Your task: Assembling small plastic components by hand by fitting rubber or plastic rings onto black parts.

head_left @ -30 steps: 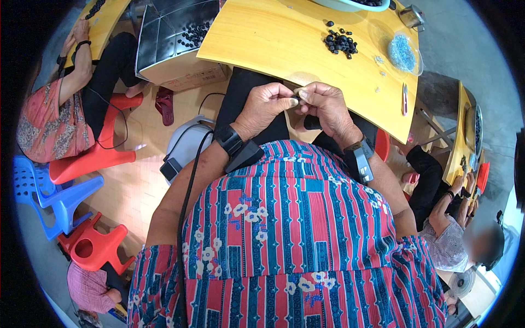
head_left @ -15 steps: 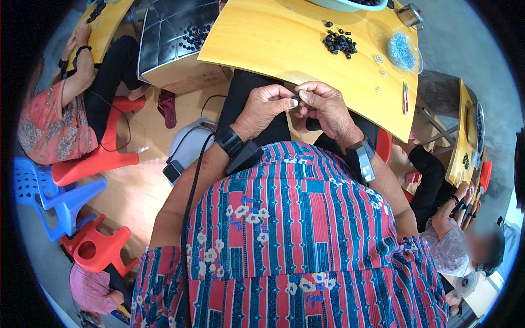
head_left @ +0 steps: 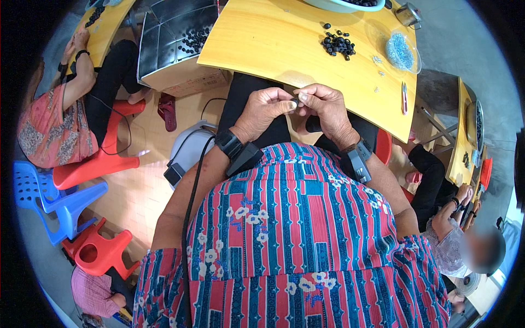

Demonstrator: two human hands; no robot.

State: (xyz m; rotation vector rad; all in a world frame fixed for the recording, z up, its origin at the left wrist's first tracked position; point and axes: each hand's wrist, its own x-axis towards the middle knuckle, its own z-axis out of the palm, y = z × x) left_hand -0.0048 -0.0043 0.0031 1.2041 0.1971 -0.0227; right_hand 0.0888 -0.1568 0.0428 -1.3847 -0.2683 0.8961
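At the near edge of the yellow table (head_left: 262, 49), my two hands meet over my lap. Between thumb and finger my left hand (head_left: 265, 111) pinches a small black part (head_left: 295, 101). My right hand (head_left: 326, 109) is closed on the same part from the other side, fingertips together. Much of the part is covered by the fingers, so its exact kind cannot be made out. Farther off on the table lies a pile of small black parts (head_left: 338, 45), like those in my fingers.
Right of the pile sit a clear dish of small pale-blue pieces (head_left: 400, 52), a few loose pieces (head_left: 377, 59) and red-handled tweezers or snips (head_left: 404, 98). A metal cup (head_left: 408, 15) and a pale basin (head_left: 350, 5) stand behind. A box of black parts (head_left: 178, 44) is at left. Other people sit on both sides.
My hands stay together on the small black part, with only slight finger movement. My right wrist has turned a little. The pile and dish look the same.
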